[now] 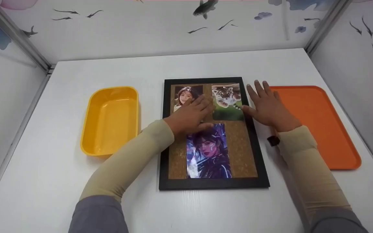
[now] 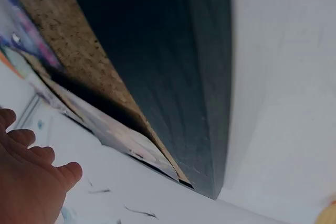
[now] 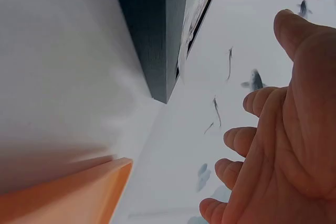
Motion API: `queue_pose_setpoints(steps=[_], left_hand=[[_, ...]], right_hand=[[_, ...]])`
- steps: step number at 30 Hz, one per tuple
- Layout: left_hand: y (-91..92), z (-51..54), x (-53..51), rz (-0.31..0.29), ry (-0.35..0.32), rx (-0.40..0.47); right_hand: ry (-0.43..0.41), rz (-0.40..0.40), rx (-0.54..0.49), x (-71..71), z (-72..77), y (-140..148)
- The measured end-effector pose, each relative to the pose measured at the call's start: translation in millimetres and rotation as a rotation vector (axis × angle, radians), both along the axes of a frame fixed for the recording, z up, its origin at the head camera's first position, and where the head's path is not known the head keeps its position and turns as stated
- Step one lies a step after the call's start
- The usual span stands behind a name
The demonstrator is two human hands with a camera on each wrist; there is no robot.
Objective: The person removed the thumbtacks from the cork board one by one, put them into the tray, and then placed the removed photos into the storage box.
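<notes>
Reaching over the black-framed corkboard (image 1: 243,152) on the white tabletop (image 1: 186,212), the left hand (image 1: 190,115) has a wide grip with extended fingers, partly hiding the portrait photo (image 1: 186,94) beside the tiger photo (image 1: 227,103). At the board's right edge, the right hand (image 1: 267,106) also shows a wide grip, its fingers spread. Below both photos lies the purple picture (image 1: 209,155), with the yellow bin (image 1: 117,126) left of the board and the orange tray (image 1: 322,126) to its right.

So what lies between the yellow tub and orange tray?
In the head view: the black-framed corkboard bearing three pictures, left hand over it, right hand at its right edge.
</notes>
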State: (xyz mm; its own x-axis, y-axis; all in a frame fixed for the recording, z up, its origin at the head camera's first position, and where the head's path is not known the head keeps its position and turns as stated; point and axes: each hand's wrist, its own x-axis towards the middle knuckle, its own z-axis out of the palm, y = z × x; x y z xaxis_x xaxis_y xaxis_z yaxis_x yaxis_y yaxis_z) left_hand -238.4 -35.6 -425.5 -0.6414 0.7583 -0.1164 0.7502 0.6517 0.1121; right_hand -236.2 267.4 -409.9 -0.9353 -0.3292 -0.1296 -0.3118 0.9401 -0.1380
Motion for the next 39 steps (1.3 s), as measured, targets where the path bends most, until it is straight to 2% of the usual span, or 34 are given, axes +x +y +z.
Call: queue_pose_setpoints(steps=[6,14,20,24,30,36,39], left_hand=[[12.0,-0.2,-18.0,-0.076,0.003,-0.030],[12.4,-1.5,-31.0,-0.070,-0.035,-0.038],[27.0,-3.5,-41.7,-0.091,-0.053,-0.026],[34.5,-2.6,-41.9,-0.118,-0.064,-0.037],[38.4,-2.1,-38.2,-0.099,-0.109,-0.111],[41.1,-7.2,-33.7,-0.112,-0.094,-0.144],[39.6,-7.6,-35.9,-0.106,-0.082,-0.174]], right_hand=[[0.029,0.047,0.037,-4.6,1.2,-2.4],[0.036,0.080,0.058,-9.7,-0.4,-5.5],[0.025,0.081,0.072,-15.8,4.7,-0.1],[0.013,0.079,0.071,-20.9,3.8,-0.4],[-0.007,0.080,0.067,-24.7,2.5,-0.8],[-0.033,0.095,0.071,-28.3,2.9,-4.3],[-0.035,0.120,0.077,-37.7,2.6,-8.8]])
